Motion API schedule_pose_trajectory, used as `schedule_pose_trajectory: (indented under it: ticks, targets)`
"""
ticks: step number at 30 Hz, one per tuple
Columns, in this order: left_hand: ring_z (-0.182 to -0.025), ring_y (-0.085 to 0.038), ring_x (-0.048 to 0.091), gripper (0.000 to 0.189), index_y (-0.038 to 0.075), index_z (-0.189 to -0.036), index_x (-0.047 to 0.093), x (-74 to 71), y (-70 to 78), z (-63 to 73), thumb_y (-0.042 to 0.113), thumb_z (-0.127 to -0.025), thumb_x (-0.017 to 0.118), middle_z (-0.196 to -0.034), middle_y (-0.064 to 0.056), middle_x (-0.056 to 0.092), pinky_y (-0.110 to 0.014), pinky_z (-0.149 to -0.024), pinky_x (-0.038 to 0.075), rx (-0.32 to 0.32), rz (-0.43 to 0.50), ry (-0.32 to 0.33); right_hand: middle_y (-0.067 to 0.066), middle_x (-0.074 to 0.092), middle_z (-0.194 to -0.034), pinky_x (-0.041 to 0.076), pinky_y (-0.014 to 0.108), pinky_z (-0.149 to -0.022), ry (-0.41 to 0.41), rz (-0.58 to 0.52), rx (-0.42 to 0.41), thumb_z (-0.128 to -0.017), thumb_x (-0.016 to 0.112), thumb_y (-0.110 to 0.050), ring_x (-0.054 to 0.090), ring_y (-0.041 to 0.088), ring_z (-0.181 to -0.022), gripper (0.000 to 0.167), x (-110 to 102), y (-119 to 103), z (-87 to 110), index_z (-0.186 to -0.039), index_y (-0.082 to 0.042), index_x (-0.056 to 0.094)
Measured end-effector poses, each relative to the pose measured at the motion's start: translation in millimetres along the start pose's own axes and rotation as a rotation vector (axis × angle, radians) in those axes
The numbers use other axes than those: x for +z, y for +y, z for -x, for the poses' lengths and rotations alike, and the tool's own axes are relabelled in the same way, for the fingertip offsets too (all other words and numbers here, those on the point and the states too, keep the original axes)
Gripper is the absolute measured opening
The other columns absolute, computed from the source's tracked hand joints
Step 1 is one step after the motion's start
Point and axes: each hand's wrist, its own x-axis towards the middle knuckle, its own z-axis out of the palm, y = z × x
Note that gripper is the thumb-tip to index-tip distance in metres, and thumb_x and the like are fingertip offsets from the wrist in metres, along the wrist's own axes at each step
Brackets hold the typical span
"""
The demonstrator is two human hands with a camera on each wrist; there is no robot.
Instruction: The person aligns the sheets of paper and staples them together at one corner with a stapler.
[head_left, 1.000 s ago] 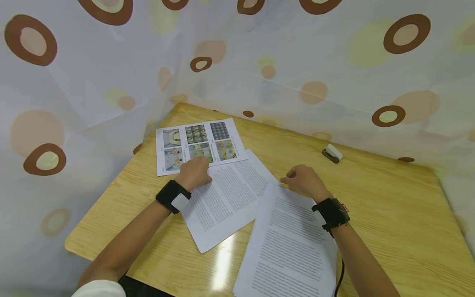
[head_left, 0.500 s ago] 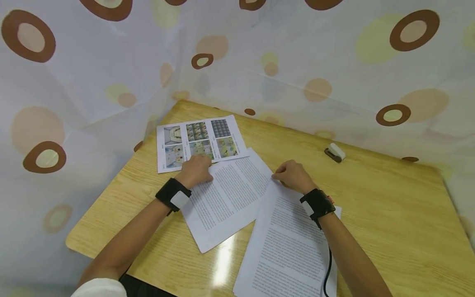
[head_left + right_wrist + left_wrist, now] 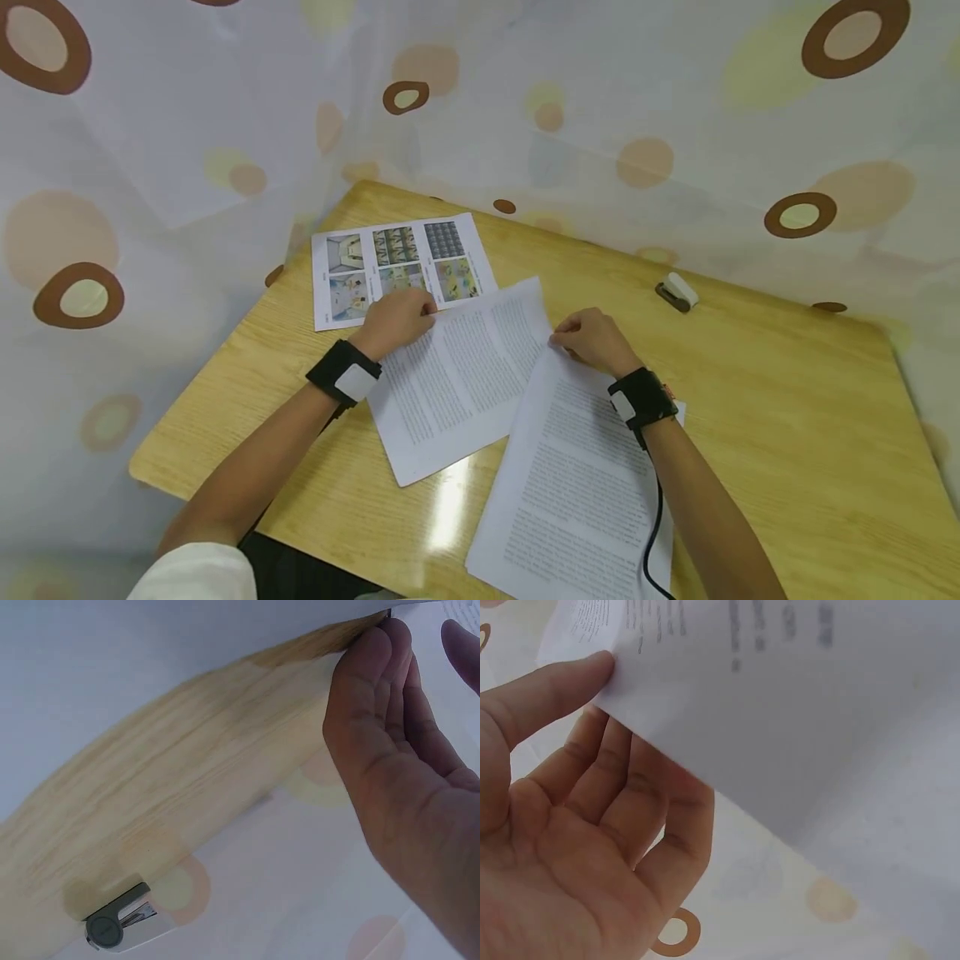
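Note:
My left hand (image 3: 393, 321) pinches the upper left edge of a printed text sheet (image 3: 468, 367). In the left wrist view the thumb lies on top of the paper (image 3: 840, 750) with the fingers beneath it. The sheet's upper right corner stands raised off the table. A second set of text sheets (image 3: 577, 492) lies to the right, overlapping the first. At its upper left corner is my right hand (image 3: 596, 342). The right wrist view has the fingertips right at that corner, the thumb held apart from them.
A page of colour pictures (image 3: 322, 287) lies behind the left hand on the wooden table (image 3: 787, 433). A small grey and white stapler (image 3: 677, 292) stands near the back edge. A black cable (image 3: 652, 533) runs from the right wristband. A dotted curtain (image 3: 480, 133) encloses the table.
The right hand moved left to the corner of the right sheets, then stayed there. The left hand has taken hold of the left text sheet, whose far corner has risen and shifted right.

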Motion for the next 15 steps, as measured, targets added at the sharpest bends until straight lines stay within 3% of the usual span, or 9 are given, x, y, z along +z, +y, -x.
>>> schedule_pose_trajectory:
  ticks: [4, 7, 10, 15]
  targets:
    - [-0.072, -0.022, 0.057, 0.012, 0.003, -0.099, 0.073, -5.5, 4.3, -1.6, 0.011, -0.097, 0.064, -0.093, -0.010, 0.067, -0.036, -0.064, 0.047, 0.020, 0.038, 0.033, 0.013, 0.067, -0.095, 0.047, 0.032, -0.067, 0.047, 0.021, 0.000, -0.095, 0.070, -0.020, 0.059, 0.022, -0.077, 0.028, -3, 0, -0.6, -0.111, 0.003, 0.072]
    - [-0.073, -0.022, 0.057, 0.012, 0.003, -0.100, 0.074, -6.8, 6.3, -1.9, 0.010, -0.097, 0.064, -0.093, -0.011, 0.067, -0.036, -0.067, 0.047, 0.028, 0.052, 0.041, 0.017, 0.069, -0.102, 0.051, 0.038, -0.075, 0.139, 0.029, -0.038, -0.096, 0.069, -0.021, 0.063, 0.027, -0.085, 0.032, -3, -2, 2.4, -0.115, 0.005, 0.070]
    - [-0.074, -0.022, 0.057, 0.013, 0.004, -0.101, 0.074, -8.2, 8.4, -2.7, 0.010, -0.097, 0.063, -0.095, -0.011, 0.068, -0.036, -0.067, 0.046, 0.033, 0.050, 0.044, 0.021, 0.068, -0.107, 0.051, 0.044, -0.083, 0.265, 0.021, -0.148, -0.096, 0.069, -0.019, 0.064, 0.032, -0.094, 0.034, -3, -8, 4.4, -0.118, 0.007, 0.067]
    - [-0.082, -0.024, 0.061, 0.016, 0.003, -0.106, 0.074, -15.8, 15.5, -4.3, 0.010, -0.099, 0.062, -0.105, -0.013, 0.071, -0.038, -0.073, 0.049, 0.054, 0.048, 0.064, 0.020, 0.067, -0.113, 0.050, 0.045, -0.091, 0.431, 0.047, -0.407, -0.094, 0.071, -0.011, 0.063, 0.033, -0.102, 0.032, -5, -23, 6.7, -0.121, 0.005, 0.066]
